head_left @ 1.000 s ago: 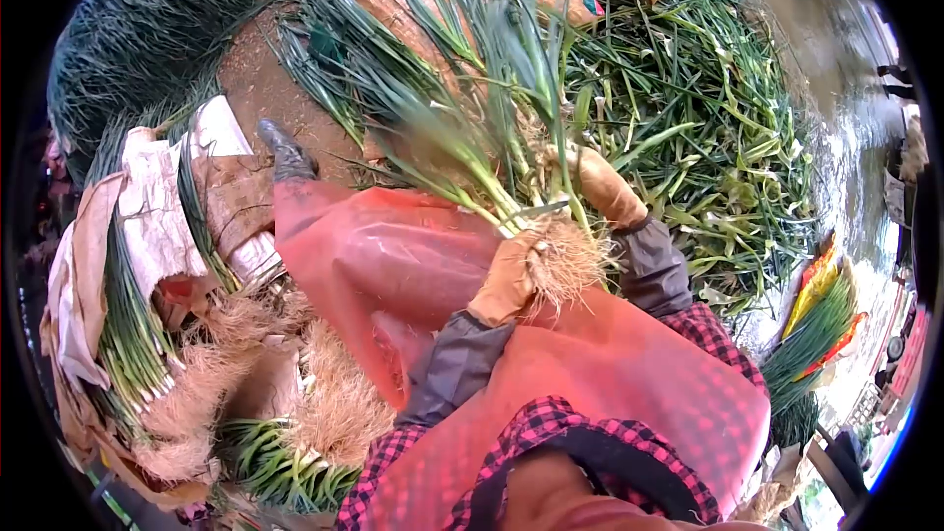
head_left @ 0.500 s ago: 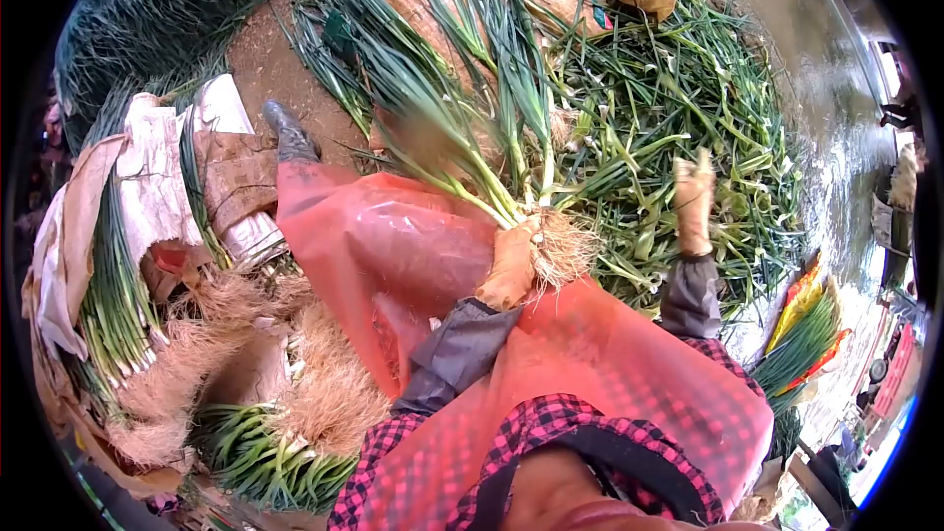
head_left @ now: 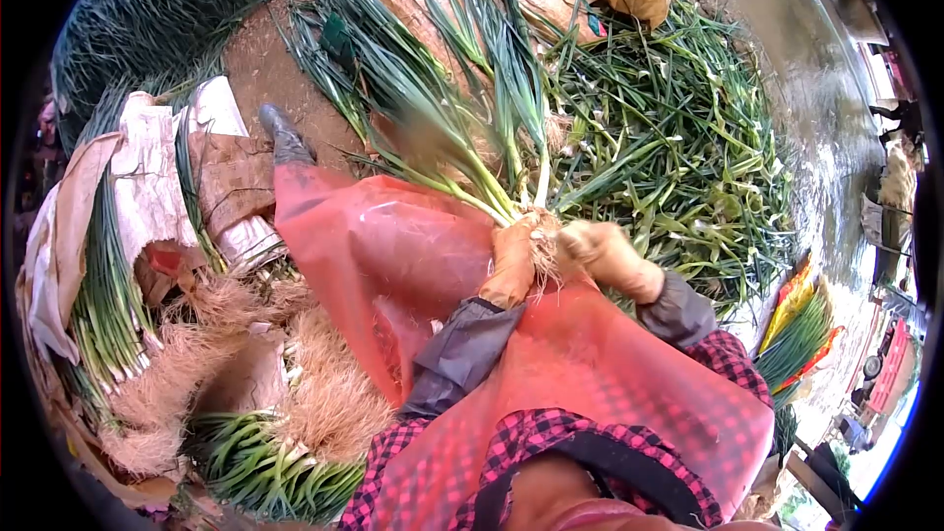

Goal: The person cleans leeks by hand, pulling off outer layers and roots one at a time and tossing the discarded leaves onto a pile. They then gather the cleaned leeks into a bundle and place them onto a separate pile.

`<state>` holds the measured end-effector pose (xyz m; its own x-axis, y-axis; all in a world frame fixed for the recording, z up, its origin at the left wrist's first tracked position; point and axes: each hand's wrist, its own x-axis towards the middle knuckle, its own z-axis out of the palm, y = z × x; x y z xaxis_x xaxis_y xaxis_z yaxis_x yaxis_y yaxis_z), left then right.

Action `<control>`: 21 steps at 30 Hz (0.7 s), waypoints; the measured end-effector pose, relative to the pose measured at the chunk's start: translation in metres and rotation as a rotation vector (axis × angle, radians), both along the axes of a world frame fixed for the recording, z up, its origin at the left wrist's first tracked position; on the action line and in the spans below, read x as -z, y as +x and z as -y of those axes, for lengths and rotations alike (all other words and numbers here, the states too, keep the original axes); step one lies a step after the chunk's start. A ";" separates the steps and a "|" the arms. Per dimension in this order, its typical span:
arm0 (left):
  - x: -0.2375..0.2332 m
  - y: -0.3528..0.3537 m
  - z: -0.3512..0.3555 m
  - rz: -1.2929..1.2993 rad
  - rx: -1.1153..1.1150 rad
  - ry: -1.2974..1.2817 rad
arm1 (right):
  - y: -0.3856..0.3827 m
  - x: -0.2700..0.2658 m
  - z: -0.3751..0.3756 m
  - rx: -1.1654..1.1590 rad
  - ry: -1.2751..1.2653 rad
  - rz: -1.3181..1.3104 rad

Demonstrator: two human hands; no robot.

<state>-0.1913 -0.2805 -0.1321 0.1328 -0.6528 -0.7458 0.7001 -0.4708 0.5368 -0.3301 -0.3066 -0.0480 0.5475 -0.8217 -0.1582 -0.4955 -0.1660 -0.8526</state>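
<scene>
My left hand [head_left: 511,261], in a tan glove, is closed around the root end of a bunch of green onions [head_left: 497,177]. The long leaves fan away from me over the red plastic apron [head_left: 403,246], and pale stringy roots [head_left: 547,246] stick out beside the glove. Right against those roots is my right hand [head_left: 612,258], gloved too, with its fingers curled inward; what they pinch is hidden. Beyond it spreads a heap of stripped green leaves [head_left: 678,157].
Bundled green onions [head_left: 110,285] with bushy roots lie at left beside brown and white wrapping sheets [head_left: 157,177]. Another bundle [head_left: 280,472] is at lower left. A large leafy pile [head_left: 167,10] fills the upper left. Wet pavement [head_left: 806,69] runs along the right.
My right hand has come back from over the leaf heap, fingers extended before, to the roots, and its fingers are now curled. My left hand keeps its hold on the green onions.
</scene>
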 end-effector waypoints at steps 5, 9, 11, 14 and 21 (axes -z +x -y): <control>0.015 0.001 -0.005 -0.203 -0.004 0.008 | -0.101 0.114 0.055 0.553 -0.476 -0.682; -0.004 0.010 -0.012 -0.324 0.118 -0.112 | -0.023 0.083 0.072 -0.030 0.321 0.357; -0.025 0.019 -0.012 -0.326 0.100 -0.114 | -0.008 0.073 0.086 -0.116 -0.049 0.090; -0.027 0.019 -0.013 -0.284 0.075 -0.160 | 0.021 0.034 0.083 0.383 0.009 -0.426; -0.031 0.021 -0.006 -0.782 0.039 -0.101 | -0.001 0.057 0.079 0.649 0.190 0.191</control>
<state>-0.1702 -0.2743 -0.1014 -0.4301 -0.7156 -0.5504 0.8760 -0.4781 -0.0630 -0.3314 -0.3859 -0.1047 -0.0118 -0.9596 -0.2813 -0.2826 0.2730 -0.9196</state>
